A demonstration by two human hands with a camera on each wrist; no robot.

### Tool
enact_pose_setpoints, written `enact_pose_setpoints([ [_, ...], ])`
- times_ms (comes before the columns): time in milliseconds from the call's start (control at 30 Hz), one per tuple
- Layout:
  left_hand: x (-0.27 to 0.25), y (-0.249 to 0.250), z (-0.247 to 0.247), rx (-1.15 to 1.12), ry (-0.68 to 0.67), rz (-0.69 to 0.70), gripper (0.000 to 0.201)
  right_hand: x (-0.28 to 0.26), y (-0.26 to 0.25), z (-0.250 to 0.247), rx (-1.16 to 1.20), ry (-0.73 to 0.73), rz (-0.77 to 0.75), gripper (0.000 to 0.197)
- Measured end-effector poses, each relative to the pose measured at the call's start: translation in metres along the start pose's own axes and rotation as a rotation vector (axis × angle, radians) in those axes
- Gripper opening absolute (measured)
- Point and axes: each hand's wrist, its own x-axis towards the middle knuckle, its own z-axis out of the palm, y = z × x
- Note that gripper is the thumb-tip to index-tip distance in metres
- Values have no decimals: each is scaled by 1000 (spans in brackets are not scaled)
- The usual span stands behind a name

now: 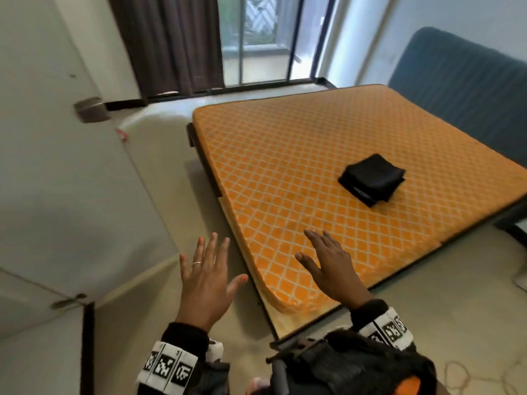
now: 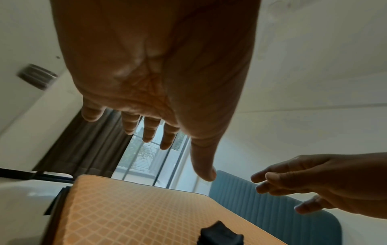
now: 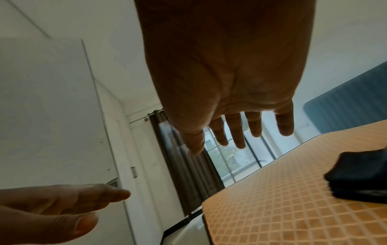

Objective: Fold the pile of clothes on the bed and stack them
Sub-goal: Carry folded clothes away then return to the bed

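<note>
A neat stack of folded black clothes [image 1: 372,179] lies on the orange quilted mattress [image 1: 285,155], toward its right side. The stack also shows in the left wrist view [image 2: 222,235] and in the right wrist view [image 3: 360,175]. My left hand [image 1: 209,269] hovers over the floor beside the bed's near corner, fingers spread and empty. My right hand [image 1: 328,258] floats above the mattress's near edge, palm down, fingers straight, holding nothing. Both hands are well short of the stack.
White wardrobe doors [image 1: 57,166] stand at the left. A blue headboard [image 1: 462,89] rises behind the mattress at the right. Dark curtains [image 1: 171,44] and a window [image 1: 256,38] are at the back. Beige floor [image 1: 427,309] surrounds the bed.
</note>
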Motion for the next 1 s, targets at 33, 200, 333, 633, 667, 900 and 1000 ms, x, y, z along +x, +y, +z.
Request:
enact_pose_setpoints([
  [33, 3, 21, 4, 11, -16, 24, 85, -7, 21, -9, 17, 21, 34, 86],
  [200, 4, 122, 24, 36, -85, 123, 84, -52, 132, -46, 89, 100, 170, 78],
  [333, 5, 200, 50, 64, -175, 157, 86, -87, 222, -67, 95, 138, 286, 69],
  [633, 8, 350, 101, 171, -426, 333, 89, -163, 358, -103, 111, 248, 524, 70],
  [667, 12, 359, 103, 188, -441, 345, 90, -165, 366, -105, 120, 262, 543, 68],
  [900, 79, 406, 125, 225, -412, 338, 94, -149, 408, -111, 124, 212, 573, 68],
  [1000, 114, 431, 138, 241, -388, 327, 95, -126, 436, -121, 133, 194, 583, 68],
])
